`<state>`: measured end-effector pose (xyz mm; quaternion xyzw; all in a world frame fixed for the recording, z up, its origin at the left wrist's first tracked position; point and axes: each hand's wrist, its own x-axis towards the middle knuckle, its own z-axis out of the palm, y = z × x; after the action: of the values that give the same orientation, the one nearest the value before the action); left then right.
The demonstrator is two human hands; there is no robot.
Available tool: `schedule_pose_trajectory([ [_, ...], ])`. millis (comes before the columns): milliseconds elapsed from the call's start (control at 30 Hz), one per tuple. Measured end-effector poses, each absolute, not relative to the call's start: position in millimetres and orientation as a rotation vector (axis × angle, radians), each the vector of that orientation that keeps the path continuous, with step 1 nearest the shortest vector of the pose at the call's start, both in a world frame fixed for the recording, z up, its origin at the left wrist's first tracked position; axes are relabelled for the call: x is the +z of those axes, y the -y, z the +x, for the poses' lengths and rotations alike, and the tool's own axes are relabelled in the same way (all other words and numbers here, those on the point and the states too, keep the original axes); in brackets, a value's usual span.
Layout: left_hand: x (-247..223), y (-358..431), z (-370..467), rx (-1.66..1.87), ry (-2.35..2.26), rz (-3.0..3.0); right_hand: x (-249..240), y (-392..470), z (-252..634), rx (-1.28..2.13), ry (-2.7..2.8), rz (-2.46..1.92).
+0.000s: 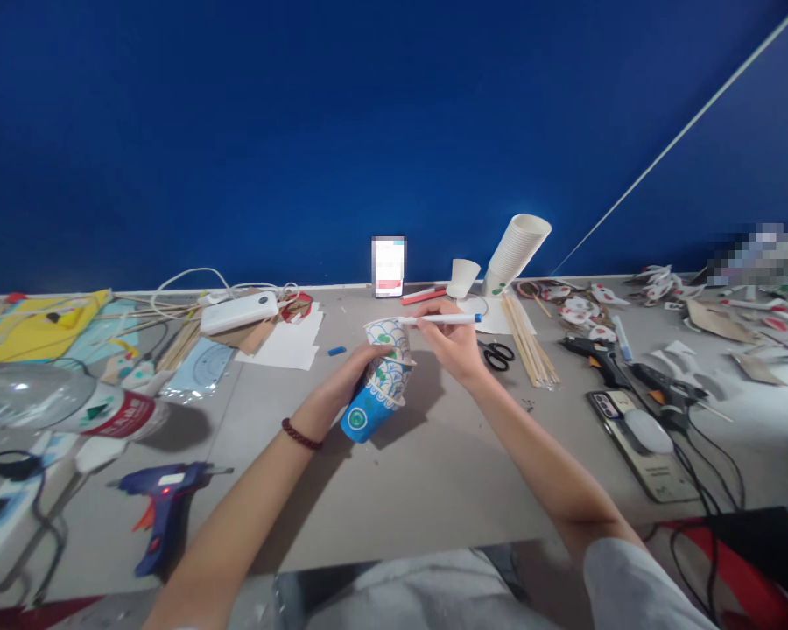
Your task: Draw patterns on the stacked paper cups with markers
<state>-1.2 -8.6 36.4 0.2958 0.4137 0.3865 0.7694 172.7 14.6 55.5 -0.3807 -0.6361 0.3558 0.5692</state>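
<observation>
My left hand (360, 369) is wrapped round a tilted stack of paper cups (389, 383), held above the table. Blue and green wave-like line patterns cover the upper cups, while the lowest one is solid blue with a round green emblem. Pinched in my right hand (452, 339) is a white marker pen (467, 318) with a blue end. Its tip is at the top cup near the rim; whether it touches cannot be made out. A small blue pen cap (336, 351) lies on the table left of the cups.
Against the blue wall leans a lit phone (389, 267). Right of it stand a white cup (463, 278) and a tall cup stack (517, 252), with scissors (497, 354) and wooden sticks (529, 341) nearer. At left lie a glue gun (164, 499) and a plastic bottle (52, 402).
</observation>
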Motion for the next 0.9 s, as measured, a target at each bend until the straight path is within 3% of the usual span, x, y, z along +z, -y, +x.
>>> schedule_pose_trajectory([
  [900,30.6,6.5,-4.9,0.827,-0.838,0.665,56.1,-15.9,175.0,0.91,1.4,-0.876],
])
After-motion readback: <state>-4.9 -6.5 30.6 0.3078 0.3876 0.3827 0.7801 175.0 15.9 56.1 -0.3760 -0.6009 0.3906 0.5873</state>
